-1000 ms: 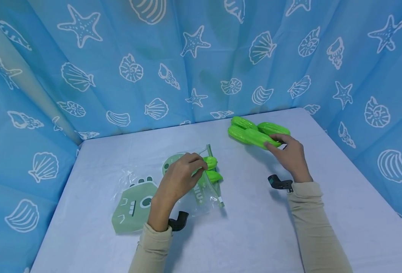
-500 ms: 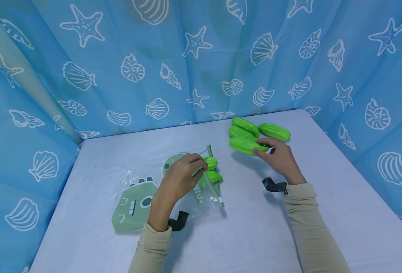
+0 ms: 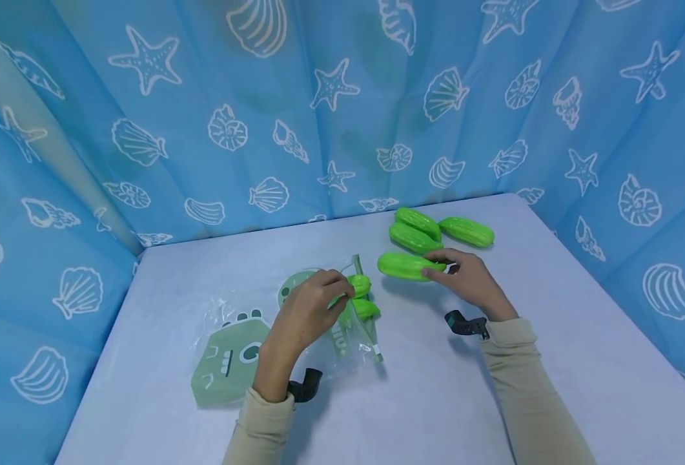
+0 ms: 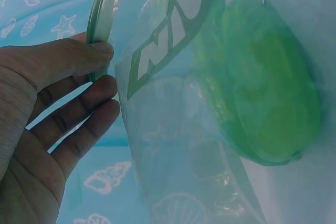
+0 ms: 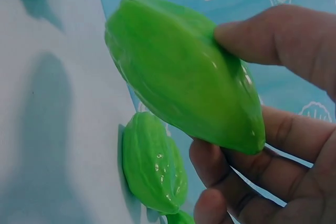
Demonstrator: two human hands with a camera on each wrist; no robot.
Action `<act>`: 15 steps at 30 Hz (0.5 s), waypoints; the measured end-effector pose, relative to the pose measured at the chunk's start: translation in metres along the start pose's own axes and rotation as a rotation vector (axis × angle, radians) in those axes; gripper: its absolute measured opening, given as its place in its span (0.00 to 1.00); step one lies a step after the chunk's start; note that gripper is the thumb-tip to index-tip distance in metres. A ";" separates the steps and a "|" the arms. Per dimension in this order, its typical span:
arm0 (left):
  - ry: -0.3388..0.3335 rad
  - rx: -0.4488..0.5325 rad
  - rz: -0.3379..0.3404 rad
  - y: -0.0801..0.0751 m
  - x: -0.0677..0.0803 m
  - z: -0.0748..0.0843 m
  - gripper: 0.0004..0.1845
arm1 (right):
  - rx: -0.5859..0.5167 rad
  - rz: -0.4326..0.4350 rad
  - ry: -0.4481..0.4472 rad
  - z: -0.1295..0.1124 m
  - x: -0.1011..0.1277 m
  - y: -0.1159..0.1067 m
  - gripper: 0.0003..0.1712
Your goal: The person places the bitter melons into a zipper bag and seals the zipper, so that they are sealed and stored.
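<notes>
My right hand [image 3: 470, 282] grips one end of a ribbed green toy cucumber [image 3: 405, 266] [image 5: 184, 72], lifted off the table and pointing left toward the bag. My left hand [image 3: 310, 310] pinches the rim [image 4: 100, 24] of a clear plastic zip bag [image 3: 243, 342] with a green cartoon print, holding its mouth open. Two green cucumbers [image 3: 361, 297] lie inside the bag by its mouth; one cucumber in the bag [image 4: 268, 87] fills the left wrist view. Three more cucumbers [image 3: 435, 229] lie on the table behind my right hand.
The table [image 3: 551, 361] has a pale lilac cover. Blue curtains [image 3: 261, 116] printed with shells and starfish close it in at the back and on both sides. Black wrist camera mounts [image 3: 464, 323] show at both sleeves.
My right hand has lifted one cucumber from the pile at the back right and carried it left and nearer, toward the bag's mouth. The left hand has stayed on the bag.
</notes>
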State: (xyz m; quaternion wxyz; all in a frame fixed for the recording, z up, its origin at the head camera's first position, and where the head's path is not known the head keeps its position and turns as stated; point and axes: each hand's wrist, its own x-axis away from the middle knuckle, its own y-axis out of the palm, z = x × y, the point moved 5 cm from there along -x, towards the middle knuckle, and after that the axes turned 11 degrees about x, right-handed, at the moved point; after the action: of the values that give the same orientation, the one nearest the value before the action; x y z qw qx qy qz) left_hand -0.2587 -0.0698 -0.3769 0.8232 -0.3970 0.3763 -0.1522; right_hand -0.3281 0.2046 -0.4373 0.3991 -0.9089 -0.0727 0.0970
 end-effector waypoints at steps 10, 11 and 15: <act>0.000 0.014 -0.001 0.002 0.003 0.002 0.08 | -0.020 -0.066 -0.028 -0.003 0.004 0.007 0.25; -0.002 0.012 -0.001 0.002 0.003 0.002 0.08 | -0.028 -0.077 -0.028 -0.004 0.004 0.008 0.25; -0.005 0.002 0.005 0.000 0.002 0.002 0.07 | -0.050 -0.106 -0.047 -0.011 0.003 0.007 0.26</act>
State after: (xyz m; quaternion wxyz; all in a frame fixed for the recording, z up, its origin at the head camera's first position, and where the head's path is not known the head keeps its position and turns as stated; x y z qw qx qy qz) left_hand -0.2562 -0.0699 -0.3775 0.8249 -0.3957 0.3751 -0.1495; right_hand -0.3228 0.1927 -0.4360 0.3792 -0.9108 -0.1325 0.0950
